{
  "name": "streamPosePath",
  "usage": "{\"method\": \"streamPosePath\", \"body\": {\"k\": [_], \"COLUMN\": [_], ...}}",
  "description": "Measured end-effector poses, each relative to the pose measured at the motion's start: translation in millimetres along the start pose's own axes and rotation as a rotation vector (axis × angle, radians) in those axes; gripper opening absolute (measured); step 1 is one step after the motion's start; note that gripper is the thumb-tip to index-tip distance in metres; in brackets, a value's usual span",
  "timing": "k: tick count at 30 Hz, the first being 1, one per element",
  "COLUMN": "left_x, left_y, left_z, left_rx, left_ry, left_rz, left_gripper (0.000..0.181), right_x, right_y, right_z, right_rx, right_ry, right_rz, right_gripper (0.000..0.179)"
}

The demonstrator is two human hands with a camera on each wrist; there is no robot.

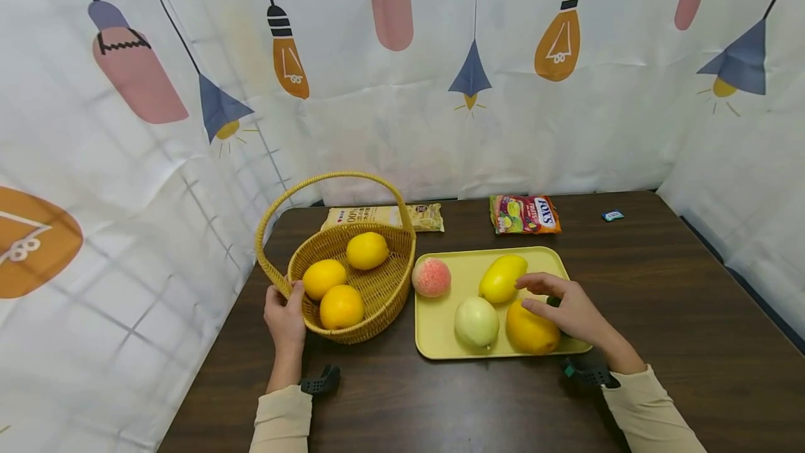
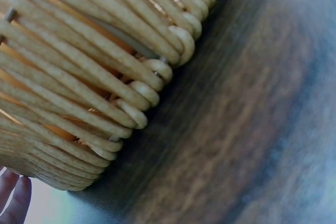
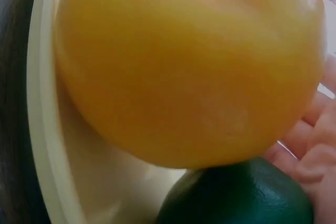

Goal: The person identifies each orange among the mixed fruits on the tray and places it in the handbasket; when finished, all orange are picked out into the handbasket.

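My left hand (image 1: 285,317) grips the yellow wicker basket (image 1: 402,278) at its left side, where the tall handle meets the rim. Inside the basket lie a lemon (image 1: 367,251) and two yellow-orange round fruits (image 1: 342,307). In the left wrist view, the woven wall (image 2: 79,72) fills the upper left, with fingertips at the lower left corner. My right hand (image 1: 569,307) is over the right side of the yellow tray (image 1: 440,341), fingers spread and gently bent. Beneath it sit a large orange-yellow fruit (image 3: 189,77) and a dark green fruit (image 3: 241,198), partly hidden in the head view.
The tray also carries a peach (image 1: 431,277), a yellow mango-shaped fruit (image 1: 502,278) and a pale green round fruit (image 1: 476,322). Behind stand a long beige snack packet (image 1: 428,217), a Fox's candy bag (image 1: 525,214) and a small blue wrapper (image 1: 612,215). A printed curtain (image 1: 402,124) borders the table.
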State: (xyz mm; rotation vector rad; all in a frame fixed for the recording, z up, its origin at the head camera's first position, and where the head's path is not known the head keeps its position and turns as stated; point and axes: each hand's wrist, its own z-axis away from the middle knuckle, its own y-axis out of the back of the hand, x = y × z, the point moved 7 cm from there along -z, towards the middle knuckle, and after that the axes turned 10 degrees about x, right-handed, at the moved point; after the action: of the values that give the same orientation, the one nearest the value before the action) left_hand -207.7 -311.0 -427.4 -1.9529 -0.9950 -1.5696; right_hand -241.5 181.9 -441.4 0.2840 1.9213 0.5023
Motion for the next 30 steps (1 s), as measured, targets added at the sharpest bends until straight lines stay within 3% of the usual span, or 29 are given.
{"method": "streamPosePath", "body": {"k": [7, 14, 19, 25, 30], "left_x": [-1.8, -6.9, -11.4, -31.9, -40.9], "left_y": [-0.9, -1.4, -1.6, -3.8, -4.8], "left_z": [-1.6, -4.5, -6.6, -14.6, -17.2], "left_rx": [-0.009, -0.016, -0.017, -0.011, 0.005], "left_ry": [0.016, 0.03, 0.036, 0.042, 0.037], "left_rz": [0.015, 0.034, 0.034, 0.03, 0.023], "left_gripper": [0.029, 0.03, 0.03, 0.031, 0.031], "right_x": [-7.4, -6.8, -3.0, -7.3, -11.2], "right_y": [-3.7, -2.3, 1.3, -1.8, -3.4], "right_z": [3.2, 8.2, 10.5, 13.2, 14.5], "right_rx": [-0.131, -0.25, -0.279, -0.303, -0.306], "right_ry": [0.064, 0.108, 0.123, 0.195, 0.197], "right_rz": [0.052, 0.021, 0.062, 0.131, 0.213], "right_gripper": [0.035, 0.046, 0.058, 0.068, 0.078]}}
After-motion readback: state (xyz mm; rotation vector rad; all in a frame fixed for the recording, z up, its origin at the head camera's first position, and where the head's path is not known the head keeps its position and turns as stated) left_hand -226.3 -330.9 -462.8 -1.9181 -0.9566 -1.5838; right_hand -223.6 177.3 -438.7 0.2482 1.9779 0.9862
